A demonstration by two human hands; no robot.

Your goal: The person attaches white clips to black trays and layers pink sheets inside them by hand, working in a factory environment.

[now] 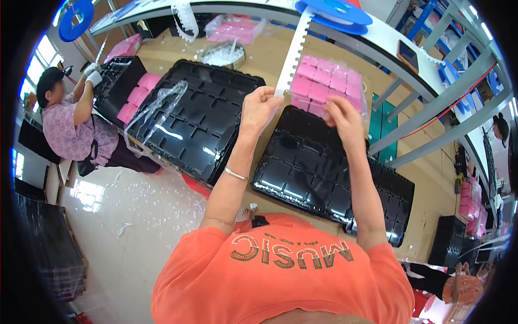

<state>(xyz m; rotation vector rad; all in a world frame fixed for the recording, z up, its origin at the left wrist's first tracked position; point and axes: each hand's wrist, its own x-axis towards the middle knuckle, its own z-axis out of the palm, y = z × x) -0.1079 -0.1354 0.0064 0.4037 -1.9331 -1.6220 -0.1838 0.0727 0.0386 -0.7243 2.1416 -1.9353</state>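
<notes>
A white strip with a notched edge (294, 54) runs down from a blue reel (345, 20) on the raised shelf. Its lower end is pinched between the thumb and fingers of my left hand (258, 112). My right hand (345, 123) hovers over the far edge of a black moulded tray (305, 162), fingers drawn together beside the pink blocks. Whether something small sits in those fingertips is hidden. The pink blocks (326, 81) lie in rows in clear plastic, just beyond this tray. A second black tray (377, 189) overlaps its right side, partly behind my forearm.
A large black tray (208, 119) with crumpled clear film (167, 102) lies to the left. Beyond it, a gloved co-worker (81, 119) handles another black tray. A grey metal frame (431, 129) and the shelf holding a phone (408, 56) stand at the right. White scraps litter the floor.
</notes>
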